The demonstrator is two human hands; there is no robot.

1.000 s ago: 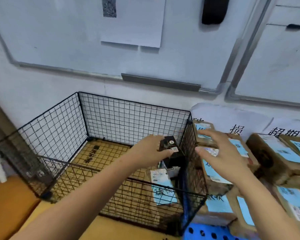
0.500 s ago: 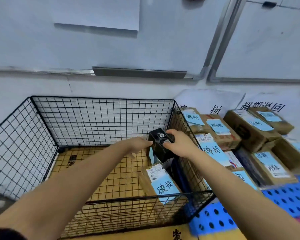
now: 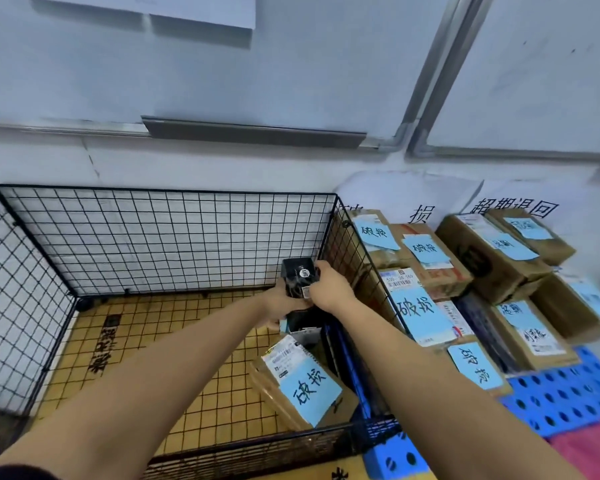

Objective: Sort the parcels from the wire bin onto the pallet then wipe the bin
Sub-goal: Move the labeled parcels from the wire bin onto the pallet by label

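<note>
Two arms on show, left forearm (image 3: 136, 393) and right forearm (image 3: 447, 386), both uncovered down to the wrists. Left hand (image 3: 281, 301) and right hand (image 3: 329, 289) bare too. One scrap of clothing visible: a dark sleeve (image 3: 11, 474), navy or near-black, at the upper end of the left arm. Fabric unclear.

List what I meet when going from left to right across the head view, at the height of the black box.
Wire bin's left wall, black box, bin's right wall, parcel with blue note, large brown parcel.
</note>
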